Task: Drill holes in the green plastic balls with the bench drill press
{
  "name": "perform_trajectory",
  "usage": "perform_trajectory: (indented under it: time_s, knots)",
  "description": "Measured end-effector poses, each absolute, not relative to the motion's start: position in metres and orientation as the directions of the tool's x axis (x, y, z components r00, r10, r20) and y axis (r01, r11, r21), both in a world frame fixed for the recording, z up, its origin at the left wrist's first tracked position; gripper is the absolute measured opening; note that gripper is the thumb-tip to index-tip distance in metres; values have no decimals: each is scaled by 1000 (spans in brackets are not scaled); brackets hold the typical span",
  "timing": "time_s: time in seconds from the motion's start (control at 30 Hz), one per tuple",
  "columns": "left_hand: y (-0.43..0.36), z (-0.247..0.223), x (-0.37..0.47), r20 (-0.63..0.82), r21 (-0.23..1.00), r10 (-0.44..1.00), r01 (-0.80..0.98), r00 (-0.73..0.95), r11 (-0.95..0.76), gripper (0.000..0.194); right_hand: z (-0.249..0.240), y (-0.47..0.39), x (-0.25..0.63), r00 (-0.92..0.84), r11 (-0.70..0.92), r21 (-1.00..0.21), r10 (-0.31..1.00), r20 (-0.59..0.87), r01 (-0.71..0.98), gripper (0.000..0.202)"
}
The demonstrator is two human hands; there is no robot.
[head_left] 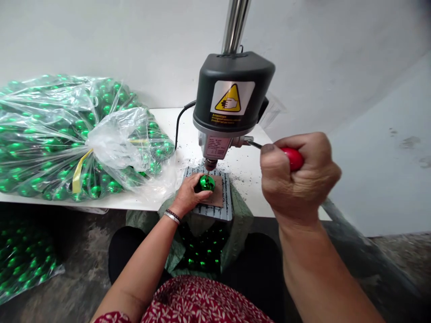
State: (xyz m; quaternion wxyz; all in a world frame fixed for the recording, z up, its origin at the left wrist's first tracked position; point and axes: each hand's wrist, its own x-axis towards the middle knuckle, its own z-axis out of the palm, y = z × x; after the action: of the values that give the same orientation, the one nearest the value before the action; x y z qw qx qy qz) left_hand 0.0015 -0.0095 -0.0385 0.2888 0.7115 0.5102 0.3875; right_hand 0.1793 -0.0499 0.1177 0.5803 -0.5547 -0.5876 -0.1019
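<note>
With thumb and fingers, my left hand [189, 193] grips a shiny green ball [207, 182] on a brown board [217, 197]. The board lies on the ridged grey base [226, 211] of a drill press [232, 96]. Right above the ball is the chuck [211, 164], its bit reaching down to the ball's top; whether it has gone in I cannot tell. My right hand [299, 179] is wrapped round the red knob [292, 159] of the press's feed lever [255, 144].
A tied clear bag of green balls [43, 143] fills the table's left side. Another bag [25, 264] lies on the floor at left. Below the base, an open green sack [240, 224] holds more balls. Dark shavings litter the white table [249, 166]. A black cable [178, 123] runs behind the press.
</note>
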Motion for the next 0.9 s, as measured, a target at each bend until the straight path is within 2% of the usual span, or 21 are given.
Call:
perform_trajectory:
  time_s: [0.53, 0.73, 0.9]
  knots:
    - [-9, -41, 3, 275, 803, 941, 490, 199, -339, 54, 87, -50, 173, 323, 435, -479, 385, 864, 763, 13]
    - [-8, -40, 3, 275, 806, 942, 489, 191, -334, 54, 65, -55, 172, 250, 492, -412, 362, 898, 767, 11]
    - [-11, -35, 5, 251, 802, 950, 509, 187, -312, 50, 97, -43, 172, 321, 519, -466, 348, 881, 717, 16]
